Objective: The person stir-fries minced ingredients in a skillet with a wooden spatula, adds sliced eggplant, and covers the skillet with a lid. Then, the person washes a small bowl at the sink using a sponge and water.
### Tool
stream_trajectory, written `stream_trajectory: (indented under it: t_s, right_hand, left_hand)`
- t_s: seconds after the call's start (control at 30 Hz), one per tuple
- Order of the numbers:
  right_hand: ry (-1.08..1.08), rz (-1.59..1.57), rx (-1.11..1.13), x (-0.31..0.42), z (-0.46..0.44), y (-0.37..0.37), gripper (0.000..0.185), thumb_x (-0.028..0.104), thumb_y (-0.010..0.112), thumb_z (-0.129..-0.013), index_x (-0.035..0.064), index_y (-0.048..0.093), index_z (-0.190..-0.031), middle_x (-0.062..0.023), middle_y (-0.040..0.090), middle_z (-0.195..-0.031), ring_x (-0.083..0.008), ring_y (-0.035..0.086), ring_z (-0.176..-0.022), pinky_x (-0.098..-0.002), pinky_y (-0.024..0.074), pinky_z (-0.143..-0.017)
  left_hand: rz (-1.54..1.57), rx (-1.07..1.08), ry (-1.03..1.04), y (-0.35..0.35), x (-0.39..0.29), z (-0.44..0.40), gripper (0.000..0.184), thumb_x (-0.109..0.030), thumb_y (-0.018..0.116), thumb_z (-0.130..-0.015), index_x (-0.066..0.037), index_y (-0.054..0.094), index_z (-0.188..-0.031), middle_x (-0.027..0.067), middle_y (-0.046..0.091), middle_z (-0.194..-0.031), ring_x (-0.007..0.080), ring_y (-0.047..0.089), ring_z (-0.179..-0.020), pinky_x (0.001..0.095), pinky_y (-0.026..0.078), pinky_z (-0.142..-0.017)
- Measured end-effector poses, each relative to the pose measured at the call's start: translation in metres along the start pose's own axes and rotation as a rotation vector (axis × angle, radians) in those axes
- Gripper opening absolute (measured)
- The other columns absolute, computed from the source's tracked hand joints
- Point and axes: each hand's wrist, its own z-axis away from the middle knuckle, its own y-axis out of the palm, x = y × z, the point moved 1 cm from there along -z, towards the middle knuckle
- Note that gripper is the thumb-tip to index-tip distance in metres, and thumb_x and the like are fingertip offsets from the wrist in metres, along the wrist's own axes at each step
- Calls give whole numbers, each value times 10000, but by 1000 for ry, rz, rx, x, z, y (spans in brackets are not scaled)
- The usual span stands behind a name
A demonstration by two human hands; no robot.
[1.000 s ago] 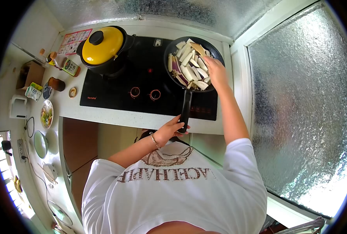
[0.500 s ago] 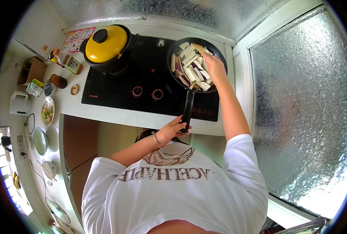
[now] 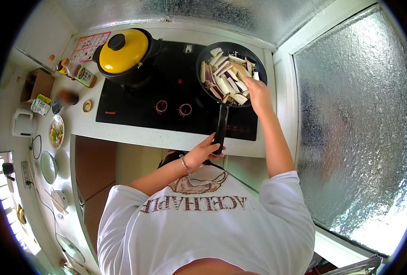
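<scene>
A black frying pan [image 3: 205, 53] sits at the right end of the cooktop, holding cut eggplant strips [image 3: 222, 84] with white flesh and purple skin. My left hand [image 3: 201, 154] is closed around the end of the pan's black handle [image 3: 221, 124], in front of the counter edge. Over the pan's right side, my right hand [image 3: 259, 96] grips a wooden spatula [image 3: 239, 69]. The spatula's blade lies among the strips, and its grip is mostly covered by my fingers.
A black pot with a yellow lid [image 3: 132, 50] stands on the back left of the black cooktop [image 3: 134, 107]. Bottles [image 3: 85, 77], a plate of chopped food [image 3: 56, 131] and a green bowl [image 3: 48, 167] line the left counter. A textured glass panel [image 3: 350, 128] borders the right.
My right hand has drawn the spatula down and to the right through the pan, shifting the eggplant strips. My left hand keeps its hold on the handle.
</scene>
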Motion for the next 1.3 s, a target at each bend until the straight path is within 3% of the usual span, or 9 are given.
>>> stream_trajectory:
  t_s: [0.1,0.2,0.23,0.43,0.53,0.67,1.13,1.2,1.3]
  right_hand:
    - [40,-9,-16,28,9,-30,213,35,563,-830,37,611,-1038,-163,632,-907,-316,604,-826,-381,481,-728]
    - [-49,18,71,27,21,-9,220,24,576,-811,38,602,-1029,-161,622,-910,-325,591,-847,-382,475,-734]
    - [-191,-19,4,25,17,2,223,25,579,-808,40,598,-1030,-160,617,-902,-327,584,-853,-383,471,-734]
    - [50,-55,36,39,27,-34,209,28,571,-815,28,603,-1022,-149,625,-957,-317,582,-865,-373,474,-744]
    - [-144,-42,126,40,38,-25,214,18,574,-809,20,605,-1021,-141,630,-949,-309,588,-868,-367,479,-744]
    - [-124,-24,78,36,31,-28,222,10,579,-802,16,601,-1023,-134,629,-949,-305,587,-865,-365,479,-745]
    - [-77,-24,99,45,37,-30,201,17,578,-806,9,593,-1007,-132,627,-945,-300,583,-862,-364,483,-730]
    - [-261,5,126,45,37,-21,198,7,590,-797,2,590,-995,-124,629,-933,-295,585,-851,-359,486,-713]
    - [-223,-26,191,60,48,-33,190,5,591,-794,1,588,-984,-119,630,-925,-292,584,-840,-356,484,-702]
  left_hand:
    - [9,-9,-17,2,-5,3,555,-196,425,-935,-125,174,-1425,65,549,-1100,138,560,-928,258,455,-780]
    - [3,-17,-26,-1,-2,-2,554,-195,424,-935,-123,175,-1424,65,550,-1098,140,562,-929,262,454,-789]
    - [-6,-13,-19,-1,1,-3,554,-195,425,-934,-122,175,-1424,65,551,-1098,141,563,-929,265,454,-794]
    - [10,-37,-39,5,-9,5,494,-147,367,-945,-109,208,-1411,86,540,-1117,163,571,-928,281,465,-804]
    - [-15,-18,-26,2,-4,-1,495,-157,377,-947,-103,208,-1409,88,542,-1117,164,572,-927,280,466,-802]
    - [24,-8,-43,1,-6,2,537,-194,425,-936,-116,197,-1416,64,552,-1097,141,561,-931,261,454,-786]
    - [28,-19,-24,2,-3,-1,499,-160,391,-944,-118,216,-1410,82,547,-1104,160,571,-917,276,466,-800]
    - [25,-17,-22,2,-1,-1,500,-158,390,-944,-120,213,-1411,82,547,-1103,160,572,-914,276,466,-802]
    - [25,-21,-32,3,-5,1,497,-156,387,-945,-121,218,-1410,81,549,-1099,160,574,-906,271,465,-793]
